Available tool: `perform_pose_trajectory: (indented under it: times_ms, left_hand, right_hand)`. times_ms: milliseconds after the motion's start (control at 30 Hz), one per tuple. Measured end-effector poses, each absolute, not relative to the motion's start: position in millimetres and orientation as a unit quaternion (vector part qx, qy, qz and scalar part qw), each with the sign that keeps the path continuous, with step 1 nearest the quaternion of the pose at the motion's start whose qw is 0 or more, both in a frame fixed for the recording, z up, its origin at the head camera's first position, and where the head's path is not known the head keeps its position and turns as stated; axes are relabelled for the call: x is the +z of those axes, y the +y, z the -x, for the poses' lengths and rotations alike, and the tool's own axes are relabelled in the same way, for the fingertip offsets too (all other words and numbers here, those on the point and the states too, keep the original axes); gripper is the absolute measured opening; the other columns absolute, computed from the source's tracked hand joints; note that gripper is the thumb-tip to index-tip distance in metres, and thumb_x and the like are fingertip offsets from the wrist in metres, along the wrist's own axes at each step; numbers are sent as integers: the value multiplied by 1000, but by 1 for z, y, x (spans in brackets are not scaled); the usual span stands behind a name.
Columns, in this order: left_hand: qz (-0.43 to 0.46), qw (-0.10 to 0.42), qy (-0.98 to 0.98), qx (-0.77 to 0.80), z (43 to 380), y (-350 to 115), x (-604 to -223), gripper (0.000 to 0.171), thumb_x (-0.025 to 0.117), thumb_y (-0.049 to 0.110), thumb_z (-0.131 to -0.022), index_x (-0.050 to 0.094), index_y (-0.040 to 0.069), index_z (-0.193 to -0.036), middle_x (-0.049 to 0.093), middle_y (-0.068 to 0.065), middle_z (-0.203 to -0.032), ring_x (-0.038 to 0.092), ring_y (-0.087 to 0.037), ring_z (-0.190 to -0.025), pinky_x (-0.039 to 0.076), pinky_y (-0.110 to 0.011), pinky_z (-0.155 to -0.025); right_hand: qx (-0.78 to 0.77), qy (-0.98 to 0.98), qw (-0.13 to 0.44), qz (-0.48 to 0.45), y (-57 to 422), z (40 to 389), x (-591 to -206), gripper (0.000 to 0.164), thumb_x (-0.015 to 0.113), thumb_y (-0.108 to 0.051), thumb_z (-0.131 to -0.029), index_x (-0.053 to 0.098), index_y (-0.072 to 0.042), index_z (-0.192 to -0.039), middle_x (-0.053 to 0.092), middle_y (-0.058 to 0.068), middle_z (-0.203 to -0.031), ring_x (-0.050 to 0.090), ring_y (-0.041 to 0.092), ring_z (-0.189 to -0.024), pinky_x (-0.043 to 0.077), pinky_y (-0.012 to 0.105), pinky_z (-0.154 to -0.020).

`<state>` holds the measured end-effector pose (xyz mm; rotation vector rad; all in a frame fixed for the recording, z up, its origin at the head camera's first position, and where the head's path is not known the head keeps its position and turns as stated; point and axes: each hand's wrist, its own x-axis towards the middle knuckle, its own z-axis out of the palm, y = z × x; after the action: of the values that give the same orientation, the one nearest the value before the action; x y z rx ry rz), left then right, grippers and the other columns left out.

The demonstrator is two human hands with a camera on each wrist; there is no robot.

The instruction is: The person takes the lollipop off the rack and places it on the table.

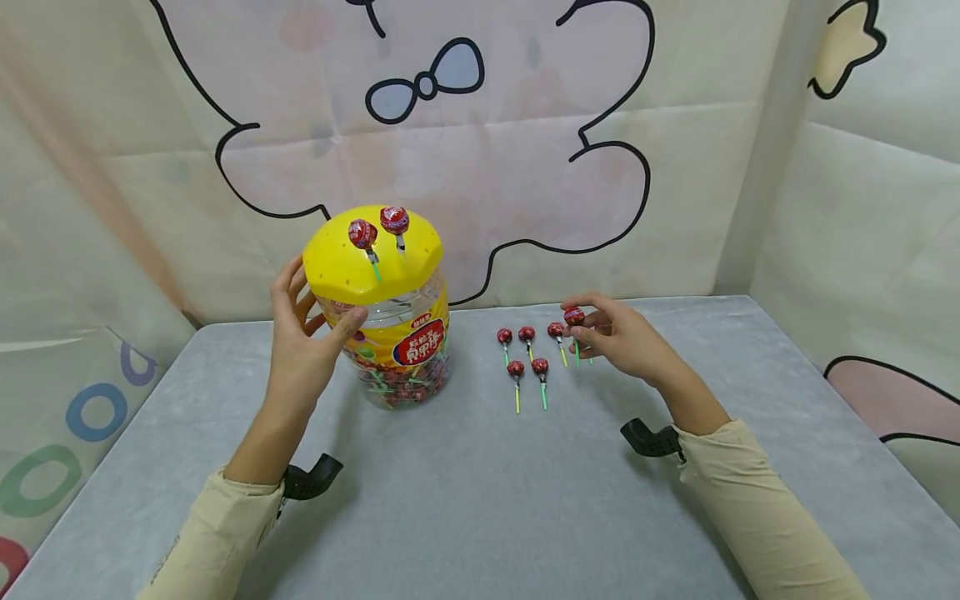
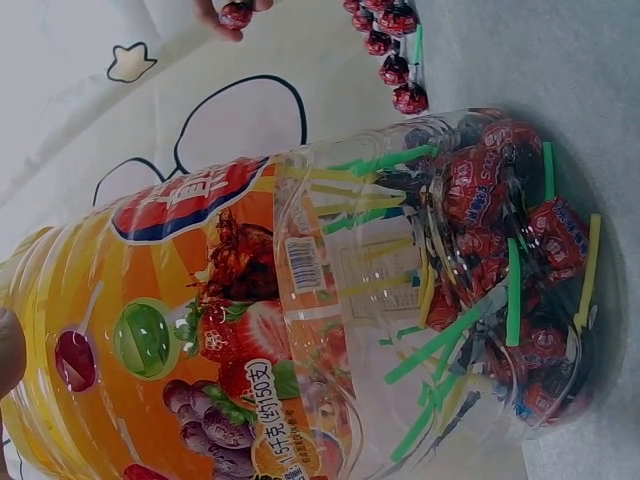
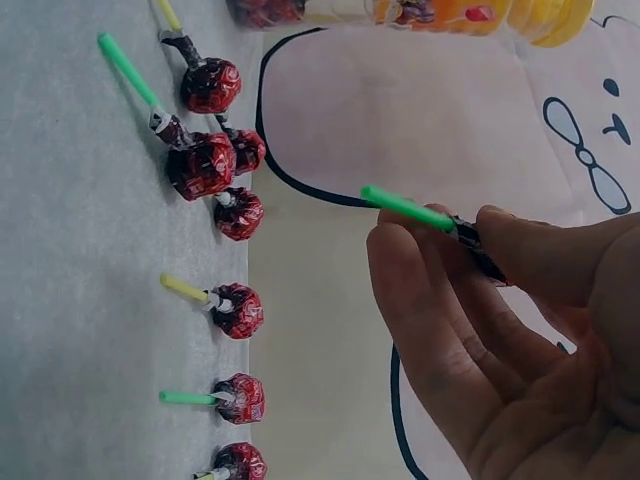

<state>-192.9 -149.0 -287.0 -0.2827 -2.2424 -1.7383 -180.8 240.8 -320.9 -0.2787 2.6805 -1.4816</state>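
My left hand [image 1: 307, 350] grips the upper side of a clear plastic candy jar [image 1: 397, 321], thumb in front just below the yellow lid [image 1: 337, 271]. Two red-wrapped lollipops, one of them a lollipop [image 1: 363, 235] with a green stick, stand up from the lid. Through the jar's lower wall show several more wrapped lollipops [image 2: 480, 190]. Off to the right, my right hand [image 1: 622, 333] pinches a red-wrapped lollipop [image 1: 573, 317] between thumb and fingers, above the table. Its green stick [image 3: 405, 208] sticks out past the fingertips in the right wrist view; the fingers mostly cover its head there.
Several red lollipops [image 1: 540, 367] with green or yellow sticks lie in loose rows on the grey tabletop [image 1: 480, 500], between the jar and my right hand. A printed cloth backdrop [image 1: 525, 183] rises behind the table, with more cloth at both sides.
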Motion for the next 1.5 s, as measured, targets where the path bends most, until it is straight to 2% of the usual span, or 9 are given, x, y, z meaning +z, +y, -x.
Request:
perform_pose_trajectory:
  times_ms: [267, 400, 500, 633, 833, 1033, 1233, 1500]
  left_hand:
    - [101, 145, -775, -606, 193, -150, -287, 89, 74, 23, -90, 15, 37, -155, 24, 8, -160, 31, -22, -146, 31, -49, -115]
    - [100, 145, -776, -606, 193, -149, -287, 89, 74, 23, -90, 14, 36, -155, 24, 8, -160, 30, -22, -146, 31, -49, -115]
    - [99, 146, -776, -605, 193, -149, -287, 89, 74, 23, -90, 15, 36, -155, 24, 8, -160, 30, -22, -146, 31, -49, -114]
    - [99, 148, -776, -605, 193, -149, -287, 88, 74, 24, -90, 15, 37, -154, 25, 8, -160, 31, -21, -146, 32, -48, -114]
    - [105, 155, -777, -602, 194, -149, -287, 88, 74, 24, -90, 16, 36, -154, 26, 8, -159, 31, -21, -145, 32, -47, -113]
    - [106, 156, -778, -599, 193, -148, -287, 87, 73, 24, -91, 16, 36, -154, 26, 7, -159, 31, -23, -145, 32, -48, -113]
    - [104, 156, -780, -597, 193, -148, -287, 87, 73, 26, -91, 15, 37, -154, 25, 6, -160, 30, -24, -145, 32, -49, -113]
    - [106, 156, -777, -600, 194, -148, -287, 87, 73, 22, -91, 16, 36, -154, 25, 7, -159, 31, -22, -145, 32, -47, -112]
  right_hand:
    - [-481, 871, 46, 85, 242, 182, -325, 37, 61, -8, -98, 54, -8, -134, 69, 24, -109, 70, 27, -91, 61, 43, -83]
    - [-463, 881, 56, 78, 244, 183, -328, 38, 62, -12, -98, 55, -7, -136, 68, 26, -111, 70, 29, -94, 61, 42, -82]
    - [-430, 898, 56, 71, 246, 185, -332, 39, 63, -15, -98, 56, -7, -136, 69, 23, -109, 70, 32, -92, 61, 41, -79]
    - [-384, 918, 69, 69, 248, 189, -339, 40, 64, -16, -97, 59, -8, -136, 71, 17, -103, 69, 28, -86, 59, 37, -73]
    - [-326, 938, 100, 64, 249, 194, -351, 44, 69, -21, -94, 60, -10, -136, 71, 12, -101, 65, 20, -81, 47, 29, -63]
    - [-278, 953, 113, 39, 247, 196, -356, 44, 72, -29, -91, 65, -19, -134, 69, 12, -105, 53, 21, -84, 42, 28, -63]
    - [-267, 956, 117, 44, 246, 198, -360, 43, 71, -29, -92, 66, -16, -132, 71, 11, -101, 51, 18, -73, 42, 28, -59]
    - [-261, 957, 121, 39, 243, 198, -362, 43, 72, -27, -92, 66, -12, -131, 73, 12, -103, 52, 17, -75, 42, 27, -60]
